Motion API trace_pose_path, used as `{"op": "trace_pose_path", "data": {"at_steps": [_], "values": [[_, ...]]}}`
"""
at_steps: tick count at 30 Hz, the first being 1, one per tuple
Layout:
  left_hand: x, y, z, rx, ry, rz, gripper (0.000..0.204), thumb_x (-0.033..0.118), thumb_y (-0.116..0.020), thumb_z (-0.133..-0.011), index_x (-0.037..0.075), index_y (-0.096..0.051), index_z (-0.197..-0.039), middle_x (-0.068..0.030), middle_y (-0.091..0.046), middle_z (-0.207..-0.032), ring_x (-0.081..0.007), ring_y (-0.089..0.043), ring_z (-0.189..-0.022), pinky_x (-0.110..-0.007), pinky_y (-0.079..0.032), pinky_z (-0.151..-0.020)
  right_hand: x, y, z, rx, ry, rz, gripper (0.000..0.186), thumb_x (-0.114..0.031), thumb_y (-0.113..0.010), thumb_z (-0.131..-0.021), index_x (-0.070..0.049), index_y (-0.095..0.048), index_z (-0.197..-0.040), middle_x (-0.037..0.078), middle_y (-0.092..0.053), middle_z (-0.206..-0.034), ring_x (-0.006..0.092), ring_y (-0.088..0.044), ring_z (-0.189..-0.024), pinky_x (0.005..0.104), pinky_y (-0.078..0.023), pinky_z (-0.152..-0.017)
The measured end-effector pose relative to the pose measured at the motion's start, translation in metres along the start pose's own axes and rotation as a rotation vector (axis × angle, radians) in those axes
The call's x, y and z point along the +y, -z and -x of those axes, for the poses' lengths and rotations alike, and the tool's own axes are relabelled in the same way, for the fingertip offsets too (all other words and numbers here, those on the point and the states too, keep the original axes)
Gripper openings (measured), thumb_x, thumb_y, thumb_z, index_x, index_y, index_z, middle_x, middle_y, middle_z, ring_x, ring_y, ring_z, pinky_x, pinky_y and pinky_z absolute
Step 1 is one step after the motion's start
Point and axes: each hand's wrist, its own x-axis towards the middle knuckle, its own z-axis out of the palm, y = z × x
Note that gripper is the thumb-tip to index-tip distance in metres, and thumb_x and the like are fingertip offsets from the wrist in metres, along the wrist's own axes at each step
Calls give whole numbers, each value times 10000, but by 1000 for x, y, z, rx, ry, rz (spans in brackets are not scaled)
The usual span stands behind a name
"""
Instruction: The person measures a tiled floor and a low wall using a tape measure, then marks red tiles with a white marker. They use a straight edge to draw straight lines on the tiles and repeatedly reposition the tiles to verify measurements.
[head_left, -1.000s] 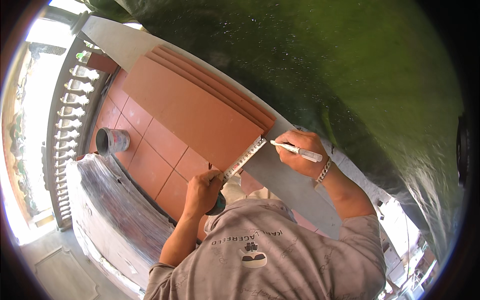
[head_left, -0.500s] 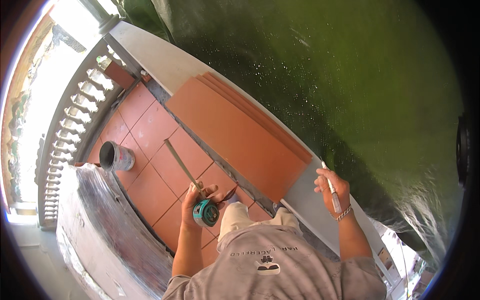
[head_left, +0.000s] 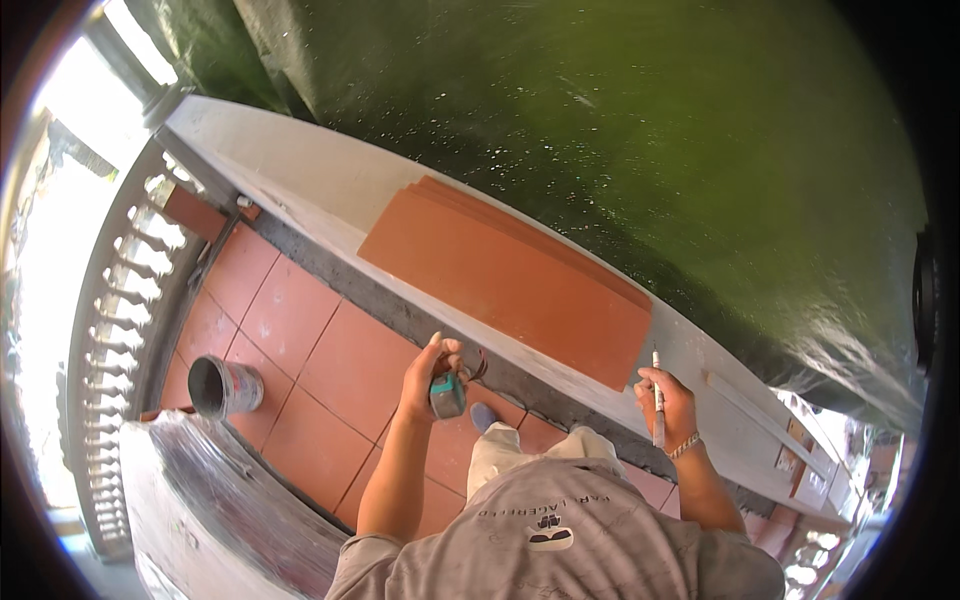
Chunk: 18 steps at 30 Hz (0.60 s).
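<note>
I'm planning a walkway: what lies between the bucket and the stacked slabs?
Head view: reddish floor tiles, a dark strip, then the pale ledge bearing the slabs.

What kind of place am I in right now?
Probably a balcony or terrace, perhaps under renovation: there's a balustrade along the left, a tiled floor with a bucket on it, and red slabs stacked on a pale ledge.

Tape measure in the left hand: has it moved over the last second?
Yes: judged against the terracotta-coloured tile stack, the tape measure has moved left, away from the stack's right end, where its blade had lain. The left hand holds it.
</note>
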Motion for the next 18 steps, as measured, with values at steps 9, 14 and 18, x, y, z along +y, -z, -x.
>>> {"op": "trace_pose_path", "data": {"at_steps": [9, 14, 18], "values": [[-41, -50, -66, 82, 32, -426, 430, 471, -718, -893, 45, -667, -877, -49, -640, -746, -145, -606, -615, -282, -496, -532, 42, 35, 76, 76, -87, -37, 251, -152, -688, -893, -59, -634, -1120, 164, -690, -919, 331, -684, -798, 394, -555, -716], [-101, -88, -80, 133, 11, -670, 489, 577, -717, -846, 93, -660, -806, -18, -570, -627, -133, -543, -485, -271, -425, -409, 137, 80, 177, 319, -84, -30, 264, -247, -649, -936, -94, -615, -1149, 165, -685, -973, 368, -671, -874, 444, -535, -754], [-139, -112, -66, 15, -166, -845, 573, 572, -681, -883, 0, -659, -859, -52, -578, -685, -114, -541, -600, -250, -439, -534, 199, 108, 271, 352, -289, -128, 255, -245, -640, -943, -93, -613, -1146, 151, -682, -964, 365, -668, -860, 444, -526, -727]]}}
